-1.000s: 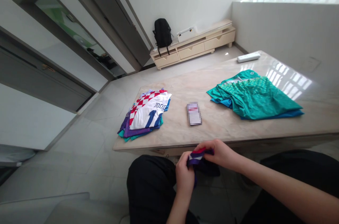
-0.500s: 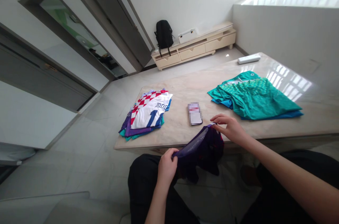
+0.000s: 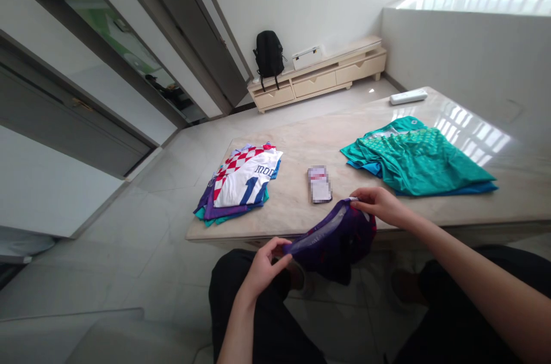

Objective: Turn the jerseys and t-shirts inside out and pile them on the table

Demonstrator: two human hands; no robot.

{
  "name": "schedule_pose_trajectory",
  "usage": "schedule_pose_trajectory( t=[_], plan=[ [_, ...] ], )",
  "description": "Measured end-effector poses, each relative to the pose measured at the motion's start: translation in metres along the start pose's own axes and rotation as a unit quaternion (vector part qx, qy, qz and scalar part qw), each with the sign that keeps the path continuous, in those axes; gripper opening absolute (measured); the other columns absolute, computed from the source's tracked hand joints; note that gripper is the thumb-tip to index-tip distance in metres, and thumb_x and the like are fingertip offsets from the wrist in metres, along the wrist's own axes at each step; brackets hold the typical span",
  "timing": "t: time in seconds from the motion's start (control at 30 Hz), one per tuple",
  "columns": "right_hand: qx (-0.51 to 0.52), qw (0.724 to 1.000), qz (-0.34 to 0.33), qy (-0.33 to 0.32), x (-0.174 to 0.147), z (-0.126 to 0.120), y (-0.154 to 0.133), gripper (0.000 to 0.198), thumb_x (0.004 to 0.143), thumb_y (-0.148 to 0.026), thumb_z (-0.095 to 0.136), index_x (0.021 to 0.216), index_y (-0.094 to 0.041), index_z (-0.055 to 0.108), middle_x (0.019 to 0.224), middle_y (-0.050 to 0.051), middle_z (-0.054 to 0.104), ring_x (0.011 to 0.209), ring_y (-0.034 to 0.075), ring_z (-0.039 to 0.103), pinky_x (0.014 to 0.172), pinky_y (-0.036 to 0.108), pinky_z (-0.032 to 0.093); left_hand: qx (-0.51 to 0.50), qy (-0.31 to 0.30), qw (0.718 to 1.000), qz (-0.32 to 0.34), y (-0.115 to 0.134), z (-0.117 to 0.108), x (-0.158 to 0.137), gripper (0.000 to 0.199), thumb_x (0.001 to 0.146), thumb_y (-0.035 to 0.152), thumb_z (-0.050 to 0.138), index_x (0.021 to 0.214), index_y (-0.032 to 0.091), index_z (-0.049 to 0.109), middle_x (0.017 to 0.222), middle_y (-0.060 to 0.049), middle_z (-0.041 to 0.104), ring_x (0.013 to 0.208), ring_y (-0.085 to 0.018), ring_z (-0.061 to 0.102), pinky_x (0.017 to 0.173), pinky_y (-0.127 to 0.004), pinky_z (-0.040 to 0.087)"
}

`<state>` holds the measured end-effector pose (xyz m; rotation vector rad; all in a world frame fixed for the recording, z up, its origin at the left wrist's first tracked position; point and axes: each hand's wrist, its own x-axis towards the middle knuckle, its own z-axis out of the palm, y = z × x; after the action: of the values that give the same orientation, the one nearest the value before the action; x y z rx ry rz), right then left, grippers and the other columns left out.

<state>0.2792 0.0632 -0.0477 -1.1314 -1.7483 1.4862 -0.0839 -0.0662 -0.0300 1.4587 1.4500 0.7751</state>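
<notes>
Between my two hands hangs a dark purple jersey [image 3: 333,243], bunched, with its upper edge stretched and its lower part below the table's front edge. My left hand [image 3: 267,263] grips one end of that edge between thumb and fingers, over my knee. At the other end, my right hand [image 3: 379,203] pinches the cloth just above the table's front edge. A phone-shaped item [image 3: 319,184], blurred out on its face, lies on the table beyond the jersey. To the left is a stack of folded jerseys with a white and red checked jersey [image 3: 241,180] on top.
On the right of the marble table [image 3: 293,157] lies a green garment [image 3: 422,160] over a blue one. A white oblong object [image 3: 408,97] sits at the far right corner. Behind stands a low cabinet [image 3: 318,82] bearing a black backpack [image 3: 269,54].
My right hand has shifted slightly right, and my left hand has turned with its fingers more spread along the edge. The jersey has moved right and its opening sags wider.
</notes>
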Motion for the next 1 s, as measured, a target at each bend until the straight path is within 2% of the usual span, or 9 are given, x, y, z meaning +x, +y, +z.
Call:
schedule_pose_trajectory(
  t=[0.07,0.1,0.17,0.27,0.43,0.53,0.73,0.9,1.0],
  plan=[
    [0.003,1.000,0.016,-0.022,-0.002,-0.006,-0.001,0.055,0.083,-0.066,0.065,0.096,-0.013,0.070,0.068,0.001,0.060,0.056,0.012,0.051,0.046,0.022,0.038,0.005,-0.009,1.000,0.002,-0.002,0.001,0.000,0.037,0.078,0.029,0.077,0.113,0.019,0.071,0.108,-0.008,0.072,0.092,-0.022,0.067,0.085,-0.030,0.052],
    [-0.002,0.999,0.024,-0.037,-0.003,-0.008,0.000,0.055,0.083,-0.067,0.065,0.092,-0.013,0.070,0.067,0.001,0.060,0.056,0.012,0.050,0.047,0.022,0.036,0.018,-0.003,1.000,0.008,-0.003,0.001,0.000,0.033,0.078,0.029,0.077,0.109,0.019,0.073,0.105,-0.008,0.072,0.088,-0.021,0.066,0.082,-0.029,0.052],
    [-0.019,0.997,0.038,-0.066,-0.004,-0.012,0.000,0.055,0.082,-0.068,0.065,0.085,-0.013,0.069,0.066,0.000,0.058,0.056,0.011,0.047,0.048,0.022,0.031,0.050,0.023,0.998,0.027,-0.007,0.001,0.001,0.016,0.081,0.029,0.074,0.092,0.018,0.075,0.093,-0.006,0.071,0.082,-0.019,0.064,0.077,-0.027,0.050],
    [-0.033,0.992,0.043,-0.114,-0.006,-0.015,-0.001,0.055,0.083,-0.068,0.064,0.085,-0.013,0.068,0.064,-0.001,0.053,0.056,0.009,0.042,0.048,0.022,0.026,0.072,0.077,0.994,0.030,-0.011,-0.002,0.002,0.021,0.084,0.036,0.072,0.075,0.017,0.073,0.075,-0.003,0.067,0.073,-0.017,0.061,0.069,-0.025,0.046],
    [-0.047,0.983,0.044,-0.171,-0.010,-0.016,-0.005,0.055,0.084,-0.069,0.062,0.083,-0.014,0.064,0.063,-0.004,0.045,0.057,0.009,0.035,0.050,0.023,0.024,0.061,0.196,0.979,0.009,-0.016,-0.010,0.004,0.028,0.081,0.045,0.074,0.079,0.017,0.075,0.067,-0.001,0.065,0.064,-0.017,0.056,0.064,-0.025,0.044],
    [-0.051,0.980,0.038,-0.188,-0.010,-0.016,-0.006,0.053,0.086,-0.067,0.061,0.083,-0.014,0.063,0.064,-0.005,0.042,0.058,0.009,0.032,0.052,0.023,0.022,0.003,0.243,0.970,-0.007,-0.018,-0.010,0.005,0.033,0.077,0.048,0.077,0.084,0.016,0.075,0.070,-0.002,0.068,0.066,-0.016,0.058,0.066,-0.025,0.046],
    [-0.070,0.986,0.019,-0.148,-0.011,-0.007,-0.011,0.054,0.086,-0.068,0.060,0.075,-0.015,0.063,0.060,-0.004,0.044,0.056,0.009,0.032,0.049,0.024,0.020,-0.179,0.211,0.959,-0.055,-0.014,0.001,0.006,0.042,0.065,0.047,0.088,0.079,0.013,0.067,0.064,0.002,0.062,0.060,-0.010,0.055,0.059,-0.019,0.043],
    [-0.114,0.991,-0.049,-0.058,-0.016,0.027,-0.010,0.054,0.091,-0.062,0.055,0.062,-0.016,0.057,0.055,-0.003,0.044,0.054,0.010,0.036,0.051,0.024,0.026,-0.388,0.208,0.888,-0.133,-0.004,0.016,0.004,0.045,0.068,0.043,0.089,0.094,0.017,0.064,0.080,0.001,0.071,0.067,-0.012,0.066,0.067,-0.022,0.052],
    [-0.102,0.991,-0.089,-0.003,-0.022,0.058,-0.010,0.052,0.095,-0.058,0.051,0.064,-0.017,0.058,0.054,-0.003,0.045,0.053,0.010,0.038,0.052,0.025,0.029,-0.417,0.163,0.880,-0.161,0.003,0.034,0.003,0.045,0.071,0.041,0.088,0.101,0.016,0.066,0.089,-0.004,0.074,0.073,-0.013,0.069,0.071,-0.023,0.054]
  ],
)
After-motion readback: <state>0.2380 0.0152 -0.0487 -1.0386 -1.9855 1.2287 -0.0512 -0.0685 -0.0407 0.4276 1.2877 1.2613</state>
